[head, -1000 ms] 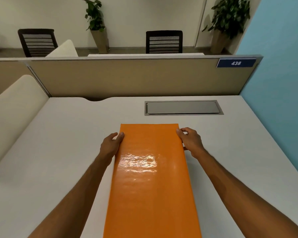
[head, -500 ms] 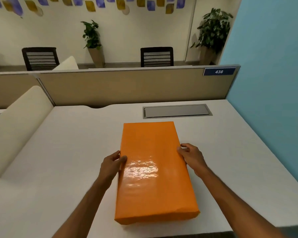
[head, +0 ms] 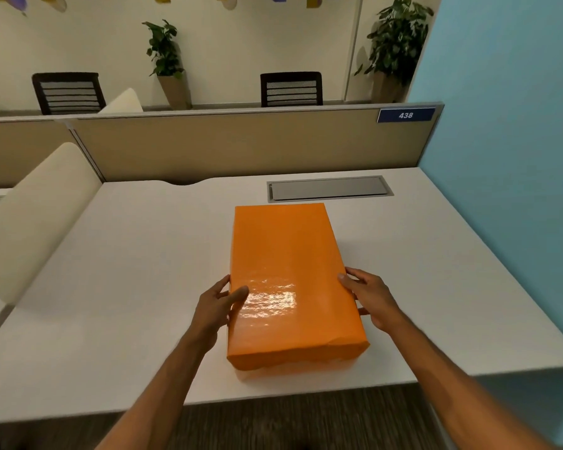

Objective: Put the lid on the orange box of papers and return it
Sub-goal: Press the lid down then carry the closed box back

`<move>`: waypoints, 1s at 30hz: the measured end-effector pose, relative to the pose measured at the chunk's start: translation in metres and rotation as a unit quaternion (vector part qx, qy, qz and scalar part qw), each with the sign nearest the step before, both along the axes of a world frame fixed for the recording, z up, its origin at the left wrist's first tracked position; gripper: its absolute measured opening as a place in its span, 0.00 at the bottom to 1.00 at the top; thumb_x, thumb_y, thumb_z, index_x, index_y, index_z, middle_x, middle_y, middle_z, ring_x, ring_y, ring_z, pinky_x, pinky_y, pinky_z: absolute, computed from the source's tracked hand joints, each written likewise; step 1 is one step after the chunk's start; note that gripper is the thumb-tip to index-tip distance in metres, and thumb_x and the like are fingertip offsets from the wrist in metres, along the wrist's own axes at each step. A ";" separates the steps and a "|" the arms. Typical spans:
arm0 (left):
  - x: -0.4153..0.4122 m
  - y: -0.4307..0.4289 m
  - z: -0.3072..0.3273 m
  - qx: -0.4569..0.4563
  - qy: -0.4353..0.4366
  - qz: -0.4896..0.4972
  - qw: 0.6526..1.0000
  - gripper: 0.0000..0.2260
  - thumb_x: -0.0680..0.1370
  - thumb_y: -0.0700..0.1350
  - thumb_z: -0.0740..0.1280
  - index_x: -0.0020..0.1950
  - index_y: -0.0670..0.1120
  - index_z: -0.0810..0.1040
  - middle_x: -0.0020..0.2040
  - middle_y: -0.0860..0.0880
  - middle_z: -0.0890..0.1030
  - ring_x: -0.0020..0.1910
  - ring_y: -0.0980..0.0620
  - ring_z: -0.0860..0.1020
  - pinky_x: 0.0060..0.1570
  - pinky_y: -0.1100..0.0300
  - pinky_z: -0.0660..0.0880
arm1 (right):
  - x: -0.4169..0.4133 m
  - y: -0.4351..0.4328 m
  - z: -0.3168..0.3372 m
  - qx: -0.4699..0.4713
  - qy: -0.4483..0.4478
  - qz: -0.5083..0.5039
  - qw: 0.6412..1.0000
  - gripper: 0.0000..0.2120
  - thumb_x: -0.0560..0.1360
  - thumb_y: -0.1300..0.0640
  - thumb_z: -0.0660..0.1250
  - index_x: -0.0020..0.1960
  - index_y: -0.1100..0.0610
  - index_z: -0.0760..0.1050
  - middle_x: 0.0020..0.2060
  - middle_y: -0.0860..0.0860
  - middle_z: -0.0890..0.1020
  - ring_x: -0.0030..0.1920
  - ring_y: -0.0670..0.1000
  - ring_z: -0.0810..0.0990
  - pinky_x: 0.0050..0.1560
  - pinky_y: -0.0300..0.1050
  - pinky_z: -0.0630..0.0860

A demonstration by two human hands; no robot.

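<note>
The lidded orange box (head: 290, 280) lies flat on the bench (head: 127, 271), long axis running away from the person; left hand (head: 216, 306) and right hand (head: 371, 298) grip its long sides.

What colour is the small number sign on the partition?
Dark blue with white digits, 438; the number sign shows in the head view.

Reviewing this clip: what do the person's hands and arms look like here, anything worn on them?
Both arms are bare up to where the frame cuts them off: no sleeves in view. The left hand and right hand wear no gloves, and no watch, ring or bracelet shows on either wrist or on the visible fingers.
</note>
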State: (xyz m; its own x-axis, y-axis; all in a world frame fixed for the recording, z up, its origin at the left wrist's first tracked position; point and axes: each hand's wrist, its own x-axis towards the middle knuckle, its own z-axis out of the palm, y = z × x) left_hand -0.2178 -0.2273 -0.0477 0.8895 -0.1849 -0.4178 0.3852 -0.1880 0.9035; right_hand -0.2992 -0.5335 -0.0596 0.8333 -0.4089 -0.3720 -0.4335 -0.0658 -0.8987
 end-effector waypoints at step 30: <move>0.105 0.106 0.031 -0.021 -0.032 0.123 0.992 0.26 0.77 0.48 0.71 0.75 0.51 0.70 0.67 0.45 0.77 0.64 0.38 0.76 0.59 0.40 0.76 | 0.158 0.093 0.021 0.141 -0.037 0.086 0.986 0.35 0.68 0.49 0.77 0.72 0.48 0.69 0.53 0.45 0.82 0.52 0.52 0.82 0.38 0.52 0.78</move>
State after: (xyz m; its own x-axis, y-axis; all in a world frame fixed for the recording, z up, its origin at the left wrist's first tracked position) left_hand -0.1123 -0.1210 -0.0170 0.9341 0.0246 -0.3563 0.3571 -0.0569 0.9323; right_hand -0.1413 -0.4405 -0.0386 0.9104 -0.1488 -0.3860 -0.3701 0.1242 -0.9207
